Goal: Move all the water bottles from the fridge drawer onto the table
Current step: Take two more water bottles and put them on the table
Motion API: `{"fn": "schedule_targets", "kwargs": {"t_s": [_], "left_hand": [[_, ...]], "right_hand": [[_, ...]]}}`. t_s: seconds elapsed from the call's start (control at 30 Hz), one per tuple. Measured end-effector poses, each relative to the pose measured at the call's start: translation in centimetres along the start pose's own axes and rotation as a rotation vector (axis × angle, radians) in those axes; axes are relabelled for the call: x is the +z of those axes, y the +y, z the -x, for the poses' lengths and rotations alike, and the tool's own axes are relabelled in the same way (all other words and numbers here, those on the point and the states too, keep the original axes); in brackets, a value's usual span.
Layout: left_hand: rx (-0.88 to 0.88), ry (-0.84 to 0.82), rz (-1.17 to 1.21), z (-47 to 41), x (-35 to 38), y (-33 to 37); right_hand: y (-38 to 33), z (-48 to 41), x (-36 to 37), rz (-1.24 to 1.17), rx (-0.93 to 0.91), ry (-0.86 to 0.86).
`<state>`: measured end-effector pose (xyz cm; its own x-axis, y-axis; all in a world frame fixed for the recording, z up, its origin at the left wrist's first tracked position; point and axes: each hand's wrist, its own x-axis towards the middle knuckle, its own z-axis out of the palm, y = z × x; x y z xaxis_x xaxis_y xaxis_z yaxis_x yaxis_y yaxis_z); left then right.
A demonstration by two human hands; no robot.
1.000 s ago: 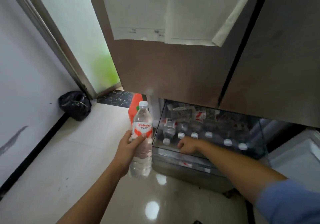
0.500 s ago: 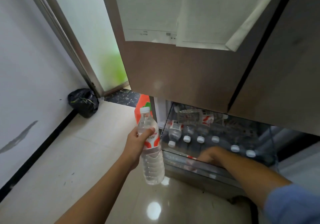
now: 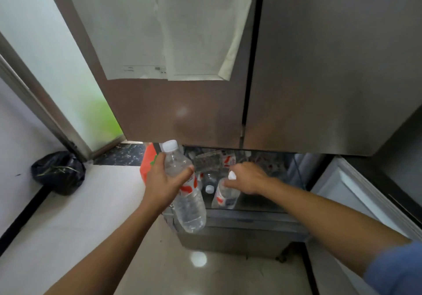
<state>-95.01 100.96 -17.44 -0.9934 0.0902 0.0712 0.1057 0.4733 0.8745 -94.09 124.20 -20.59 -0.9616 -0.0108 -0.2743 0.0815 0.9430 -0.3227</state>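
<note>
Two hands: both in frame, one bottle each, forearms enter from the bottom edge.
Sleeve: blue fabric sleeve (image 3: 397, 269) at bottom right, on the right arm.
Floor: glossy pale tiled floor (image 3: 91, 237), light glare in front of the drawer.
Left hand: left hand (image 3: 161, 185) wrapped tight round the upper body of a bottle, thumb across the front, fingers behind.
Bottle 1: clear plastic water bottle (image 3: 189, 205) with white cap and red-white label; tilted, cap up-left, base hanging above the floor just outside the drawer's left front corner.
Right hand: right hand (image 3: 249, 178) knuckles up, fingers curled round the neck of another bottle just under its cap.
Bottle 2: second clear water bottle (image 3: 225, 196), same cap and label; near upright, at the drawer's left front; cannot tell if its base rests on the drawer bottom.
Drawer: pulled-out fridge drawer (image 3: 251, 217) with transparent front, under the two doors.
Other bottles: one upright white-capped bottle (image 3: 209, 189) between the two held ones; one lying bottle (image 3: 210, 161) behind it; more to the right, too blurred to count.
Orange container: orange-red plastic container (image 3: 148, 164) on the floor, left of the drawer, partly behind the left hand.
Bag: crumpled black plastic bag (image 3: 58, 171) on the floor against the white wall.
Doors: two brown matte fridge doors (image 3: 319, 78), closed, dark seam between.
Papers: white paper sheets (image 3: 159, 32) stuck on the left door, one lower corner curled.
</note>
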Motion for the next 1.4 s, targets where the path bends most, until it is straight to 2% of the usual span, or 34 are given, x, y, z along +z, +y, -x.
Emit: {"fn": "schedule_targets", "kwargs": {"t_s": [0.07, 0.13, 0.3, 0.57, 0.73, 0.93, 1.13, 1.27, 1.4], "left_hand": [[0.018, 0.007, -0.063, 0.3, -0.1, 0.3], [0.048, 0.014, -0.103, 0.8, -0.4, 0.5], [0.111, 0.041, -0.173, 1.6, -3.2, 0.6], [-0.005, 0.238, -0.264, 6.2, -12.4, -1.5], [-0.111, 0.447, -0.376, 12.7, -18.9, -4.1], [-0.198, 0.658, -0.499, 23.3, -26.3, -8.0], [-0.371, 0.755, -0.624, 36.0, -33.1, -12.4], [-0.509, 0.825, -0.642, 44.5, -38.5, -16.2], [-0.598, 0.89, -0.673, 52.6, -44.7, -19.9]], "right_hand": [[-0.8, 1.3, -0.7, 0.205, -0.075, 0.117], [-1.2, 2.7, -1.8, 0.264, -0.104, 0.229], [-2.2, 5.8, -5.2, 0.262, -0.082, 0.462], [-10.5, 7.1, -6.6, 0.252, -0.319, 0.676], [-18.4, 5.8, -3.4, 0.242, -0.573, 0.586], [-29.3, 6.1, 4.3, 0.25, -0.868, 0.434], [-41.8, 12.4, 11.2, 0.28, -1.143, 0.283], [-50.9, 17.5, 15.8, 0.285, -1.316, 0.261], [-60.7, 22.2, 21.5, 0.3, -1.399, 0.255]]}}
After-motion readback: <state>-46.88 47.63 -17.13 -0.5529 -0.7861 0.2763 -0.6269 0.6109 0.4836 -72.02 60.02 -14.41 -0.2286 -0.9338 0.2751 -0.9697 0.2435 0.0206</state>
